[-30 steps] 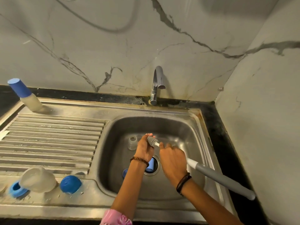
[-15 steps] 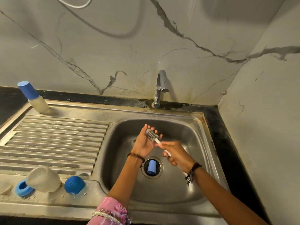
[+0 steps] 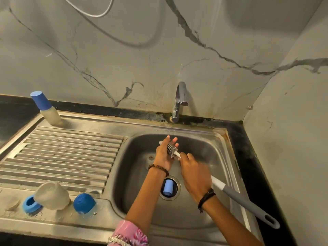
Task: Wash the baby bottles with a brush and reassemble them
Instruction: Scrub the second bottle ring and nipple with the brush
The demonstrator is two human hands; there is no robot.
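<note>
Your right hand [image 3: 193,172] grips the brush [image 3: 172,150]; your left hand [image 3: 164,154], fingers open, touches its bristles. The cap [image 3: 167,188] could slip down the drain.

The right hand [image 3: 194,173] is motion-blurred and hides the middle of the brush [image 3: 172,149] shaft.

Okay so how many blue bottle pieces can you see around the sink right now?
4: a blue cap on the bottle at the back left, a blue ring and a blue dome on the front ledge, and a blue piece in the drain.
</note>
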